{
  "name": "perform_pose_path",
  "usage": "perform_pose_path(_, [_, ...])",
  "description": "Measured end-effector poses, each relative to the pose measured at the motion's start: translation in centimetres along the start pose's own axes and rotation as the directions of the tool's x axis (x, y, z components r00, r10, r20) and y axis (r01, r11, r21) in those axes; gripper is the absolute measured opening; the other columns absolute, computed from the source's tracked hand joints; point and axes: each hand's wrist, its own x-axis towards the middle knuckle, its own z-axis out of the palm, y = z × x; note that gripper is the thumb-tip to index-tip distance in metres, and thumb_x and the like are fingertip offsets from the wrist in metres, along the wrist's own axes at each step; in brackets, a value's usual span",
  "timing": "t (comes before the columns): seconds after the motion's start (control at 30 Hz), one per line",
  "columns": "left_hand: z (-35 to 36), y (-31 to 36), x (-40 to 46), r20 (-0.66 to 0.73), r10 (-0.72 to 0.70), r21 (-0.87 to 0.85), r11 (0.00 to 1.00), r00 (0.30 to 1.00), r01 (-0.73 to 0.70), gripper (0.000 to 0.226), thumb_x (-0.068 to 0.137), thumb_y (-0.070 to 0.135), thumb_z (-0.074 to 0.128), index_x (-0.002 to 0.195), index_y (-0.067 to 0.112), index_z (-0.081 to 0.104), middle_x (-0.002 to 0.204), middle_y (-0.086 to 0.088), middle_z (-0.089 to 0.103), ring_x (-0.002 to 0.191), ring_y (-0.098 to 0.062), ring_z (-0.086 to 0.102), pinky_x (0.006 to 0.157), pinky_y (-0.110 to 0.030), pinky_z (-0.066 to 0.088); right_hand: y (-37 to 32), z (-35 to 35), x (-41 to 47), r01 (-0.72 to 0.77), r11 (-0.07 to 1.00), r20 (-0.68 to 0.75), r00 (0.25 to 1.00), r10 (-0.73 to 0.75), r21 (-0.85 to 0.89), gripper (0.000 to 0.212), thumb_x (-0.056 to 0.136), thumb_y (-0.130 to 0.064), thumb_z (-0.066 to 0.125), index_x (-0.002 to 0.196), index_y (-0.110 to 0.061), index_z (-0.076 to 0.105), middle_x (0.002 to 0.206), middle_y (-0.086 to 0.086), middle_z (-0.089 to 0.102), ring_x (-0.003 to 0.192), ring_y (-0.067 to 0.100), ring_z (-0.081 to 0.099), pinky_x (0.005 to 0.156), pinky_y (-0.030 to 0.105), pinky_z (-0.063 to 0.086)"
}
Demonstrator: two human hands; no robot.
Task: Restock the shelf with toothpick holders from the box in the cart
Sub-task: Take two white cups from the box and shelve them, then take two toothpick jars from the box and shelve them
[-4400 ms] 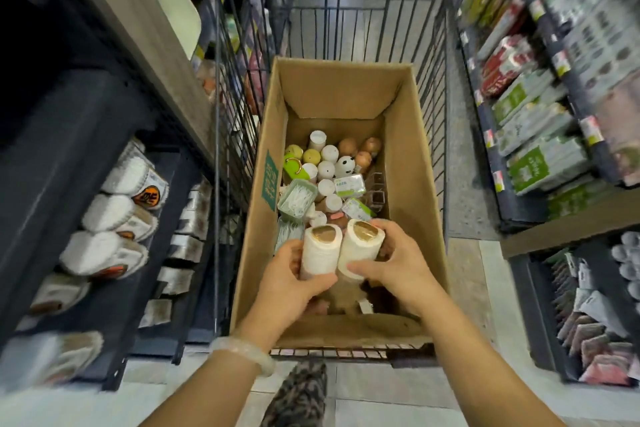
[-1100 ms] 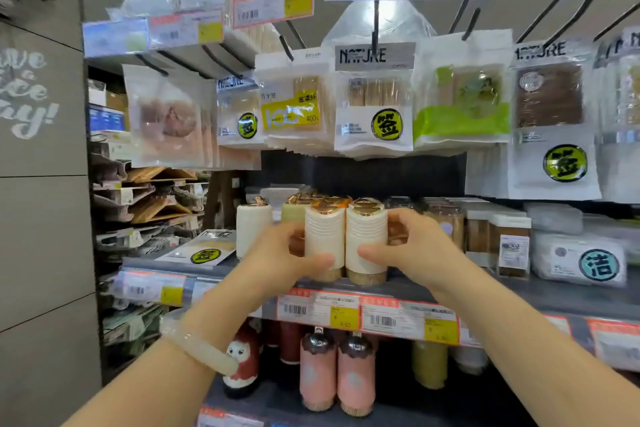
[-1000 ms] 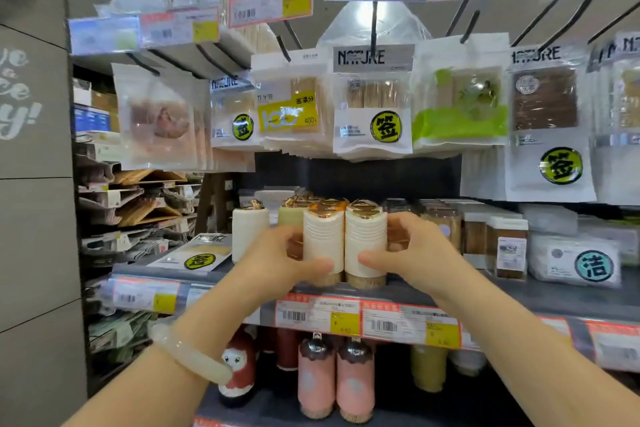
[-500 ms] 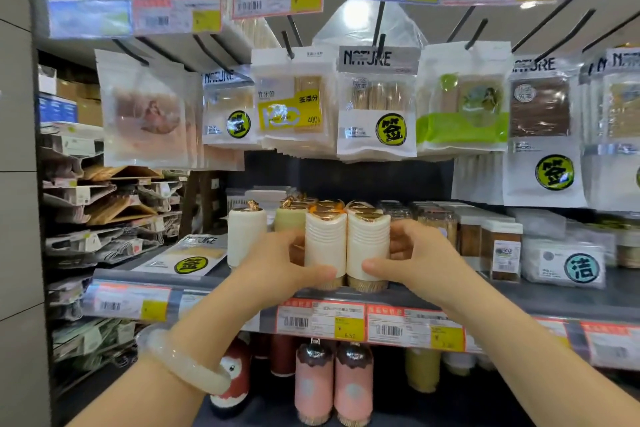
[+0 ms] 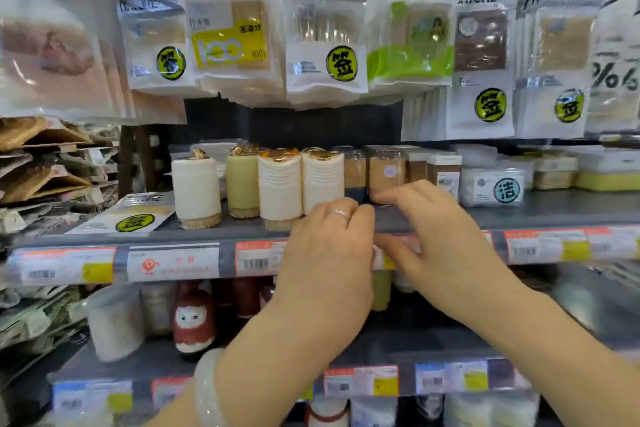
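Two white ribbed toothpick holders with gold lids, one (image 5: pixel 280 184) beside the other (image 5: pixel 322 180), stand upright and touching at the front of the grey shelf (image 5: pixel 540 215). A plain white holder (image 5: pixel 196 189) and a pale green one (image 5: pixel 242 184) stand to their left. My left hand (image 5: pixel 329 253) hovers just below and in front of the pair, fingers loose, holding nothing. My right hand (image 5: pixel 440 236) is to the right of them, fingers spread, also empty. Neither hand touches the holders. The cart and box are out of view.
Bags of toothpicks (image 5: pixel 325 38) hang on hooks above the shelf. Clear jars of toothpicks (image 5: pixel 386 172) and boxes (image 5: pixel 491 185) fill the shelf to the right. A flat packet (image 5: pixel 128 217) lies at the left. Price tags (image 5: pixel 173 262) line the shelf edge. Figurine holders (image 5: pixel 194 321) stand below.
Both hands have let go of the two ribbed holders, which now stand on the shelf. The hands have drawn back and down toward the shelf edge.
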Motion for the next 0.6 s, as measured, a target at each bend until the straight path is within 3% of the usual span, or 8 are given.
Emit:
perform_pose_path(0.07, [0.5, 2.2, -1.1, 0.194, -0.009, -0.103, 0.994, 0.981, 0.029, 0.036, 0.071, 0.019, 0.061, 0.105, 0.009, 0.064, 0.097, -0.006, 0.065, 0.084, -0.027, 0.064, 0.065, -0.031, 0.053, 0.5, -0.4, -3.2, 0.016, 0.997, 0.027, 1.000, -0.014, -0.077, 0.034, 0.075, -0.011, 0.072, 0.108, -0.011, 0.063, 0.100, 0.006, 0.060, 0.094, 0.029, 0.057, 0.078, 0.039, 0.050])
perform_pose_path(0.13, [1.4, 4.5, -2.7, 0.379, -0.028, -0.192, 0.975, 0.925, 0.108, 0.036, 0.089, 0.026, 0.055, 0.123, 0.017, 0.051, 0.116, 0.001, 0.053, 0.106, -0.022, 0.053, 0.083, -0.033, 0.045, 1.6, -0.4, -7.2, -0.024, 0.991, 0.102, 0.994, 0.037, -0.129, 0.029, 0.073, -0.017, 0.067, 0.101, -0.012, 0.063, 0.091, 0.006, 0.059, 0.083, 0.030, 0.058, 0.065, 0.043, 0.052])
perform_pose_path(0.2, [3.3, 7.0, -5.0, 0.511, -0.006, -0.166, 0.981, 0.860, 0.105, 0.041, 0.093, 0.032, 0.050, 0.132, 0.023, 0.040, 0.126, 0.003, 0.044, 0.117, -0.020, 0.043, 0.092, -0.032, 0.038, 3.3, 0.1, -11.3, -0.102, 0.978, 0.194, 0.971, 0.138, -0.181, 0.030, 0.069, -0.017, 0.068, 0.098, -0.012, 0.063, 0.087, 0.007, 0.058, 0.078, 0.031, 0.060, 0.058, 0.044, 0.053])
perform_pose_path(0.27, [5.5, 9.9, -7.4, 0.631, 0.004, -0.149, 0.982, 0.776, 0.116, 0.040, 0.093, 0.031, 0.050, 0.130, 0.021, 0.041, 0.128, -0.001, 0.045, 0.118, -0.023, 0.042, 0.092, -0.034, 0.036, 5.0, 0.9, -15.4, -0.198, 0.951, 0.307, 0.914, 0.267, -0.238, 0.030, 0.074, -0.017, 0.065, 0.104, -0.011, 0.061, 0.096, 0.008, 0.057, 0.089, 0.034, 0.060, 0.069, 0.044, 0.052])
perform_pose_path(0.37, [9.1, 14.5, -10.7, 0.765, 0.032, -0.146, 0.981, 0.644, 0.125, 0.036, 0.093, 0.026, 0.049, 0.127, 0.016, 0.043, 0.130, -0.006, 0.046, 0.120, -0.027, 0.043, 0.092, -0.036, 0.037, 7.7, 1.6, -21.1, -0.341, 0.868, 0.489, 0.723, 0.488, -0.361, 0.040, 0.089, -0.020, 0.054, 0.127, -0.015, 0.046, 0.122, 0.007, 0.046, 0.116, 0.028, 0.047, 0.091, 0.036, 0.043])
perform_pose_path(0.43, [11.3, 17.8, -12.3, 0.813, 0.057, -0.153, 0.981, 0.580, 0.117, 0.038, 0.093, 0.024, 0.050, 0.129, 0.015, 0.043, 0.132, -0.007, 0.046, 0.122, -0.028, 0.043, 0.094, -0.038, 0.038, 9.6, 1.5, -24.4, -0.421, 0.811, 0.529, 0.616, 0.584, -0.406, 0.042, 0.091, -0.019, 0.052, 0.131, -0.014, 0.042, 0.126, 0.008, 0.044, 0.117, 0.028, 0.046, 0.090, 0.036, 0.043])
perform_pose_path(0.6, [15.4, 26.6, -14.5, 0.873, 0.144, -0.212, 0.973, 0.465, 0.096, 0.041, 0.090, 0.026, 0.055, 0.128, 0.012, 0.044, 0.129, -0.011, 0.048, 0.120, -0.030, 0.045, 0.092, -0.039, 0.039, 14.7, -0.9, -33.0, -0.537, 0.719, 0.534, 0.486, 0.692, -0.441, 0.043, 0.089, -0.014, 0.055, 0.130, -0.010, 0.042, 0.129, 0.012, 0.043, 0.122, 0.032, 0.045, 0.094, 0.040, 0.043])
